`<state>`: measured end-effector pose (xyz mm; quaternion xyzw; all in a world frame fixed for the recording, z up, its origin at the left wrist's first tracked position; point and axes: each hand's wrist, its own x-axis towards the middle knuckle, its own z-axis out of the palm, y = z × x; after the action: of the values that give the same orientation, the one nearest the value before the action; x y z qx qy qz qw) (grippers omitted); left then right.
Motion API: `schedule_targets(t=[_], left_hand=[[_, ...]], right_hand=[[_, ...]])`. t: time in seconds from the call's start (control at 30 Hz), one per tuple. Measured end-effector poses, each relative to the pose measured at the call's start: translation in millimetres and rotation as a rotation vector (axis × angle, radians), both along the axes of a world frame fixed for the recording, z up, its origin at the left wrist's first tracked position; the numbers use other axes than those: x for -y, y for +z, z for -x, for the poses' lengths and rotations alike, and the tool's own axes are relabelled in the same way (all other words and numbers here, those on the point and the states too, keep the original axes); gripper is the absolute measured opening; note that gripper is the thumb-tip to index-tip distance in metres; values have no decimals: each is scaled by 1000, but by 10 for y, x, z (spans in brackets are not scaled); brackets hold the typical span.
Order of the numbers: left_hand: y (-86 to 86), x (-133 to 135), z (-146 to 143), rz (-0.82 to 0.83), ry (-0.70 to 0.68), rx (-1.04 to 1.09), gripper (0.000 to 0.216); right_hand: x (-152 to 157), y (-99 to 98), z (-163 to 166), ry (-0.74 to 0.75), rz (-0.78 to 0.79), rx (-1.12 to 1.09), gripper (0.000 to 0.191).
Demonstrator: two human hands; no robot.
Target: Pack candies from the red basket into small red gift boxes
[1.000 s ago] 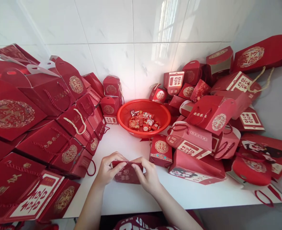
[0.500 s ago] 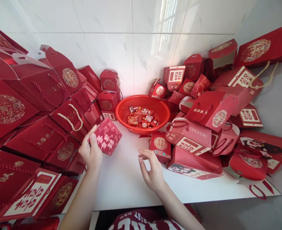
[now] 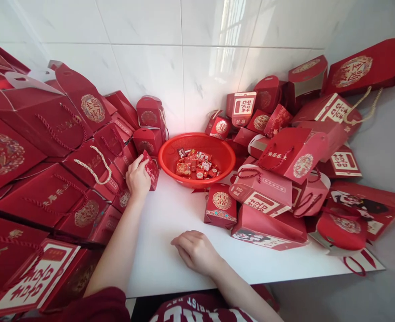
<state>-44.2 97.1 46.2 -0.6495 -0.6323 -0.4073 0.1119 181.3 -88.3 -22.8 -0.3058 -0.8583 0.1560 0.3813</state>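
My left hand [image 3: 138,178] is wrapped round the side of a small red candy box [image 3: 152,171] with pale pink lettering. It holds this box upright at the inner edge of the left-hand stack, just left of a red plastic basket [image 3: 165,166]. Wrapped candies [image 3: 197,164] lie in the basket. Low over the white table [image 3: 160,232], near its front edge, my right hand [image 3: 197,252] has its fingers curled together, with nothing seen in them. Another red box [image 3: 221,203] with a round gold emblem stands beyond the right hand.
Red gift boxes with rope handles [image 3: 58,192] are stacked along the left. A looser pile of red gift boxes [image 3: 284,154] fills the right side, some lying tipped over. A tiled wall [image 3: 143,67] rises behind the basket.
My left hand has carried the small box away from me, up against the left-hand stack. The right hand has drawn back toward me, and its fingers have curled in.
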Motion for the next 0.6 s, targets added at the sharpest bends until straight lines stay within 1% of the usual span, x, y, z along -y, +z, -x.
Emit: schedule_targets(t=[0.13, 0.23, 0.33, 0.4, 0.47, 0.5, 0.53, 0.57, 0.6], left_hand=[[-19, -116, 84, -5, -55, -20, 42], [15, -175, 140, 34, -87, -22, 40], [150, -119, 103, 33, -104, -54, 33], [287, -1, -12, -37, -102, -83, 30], [423, 168, -206, -140, -122, -89, 31], [476, 264, -328, -177, -171, -80, 29], [512, 364, -461, -187, -248, -62, 26], [526, 463, -599, -157, -363, -53, 23], [518, 559, -737, -84, -493, -40, 20]], right_hand=[[-4, -8, -8, 0, 8, 44, 20], [22, 83, -51, 9, 4, 49, 20], [76, 278, -189, 1, 13, 33, 21], [120, 431, -348, -32, 15, 15, 21], [163, 569, -557, -93, -4, -7, 22], [185, 625, -674, -137, -22, -20, 24], [205, 670, -796, -186, -49, -33, 26], [226, 705, -918, -241, -82, -45, 28], [248, 729, -1038, -298, -113, -58, 30]])
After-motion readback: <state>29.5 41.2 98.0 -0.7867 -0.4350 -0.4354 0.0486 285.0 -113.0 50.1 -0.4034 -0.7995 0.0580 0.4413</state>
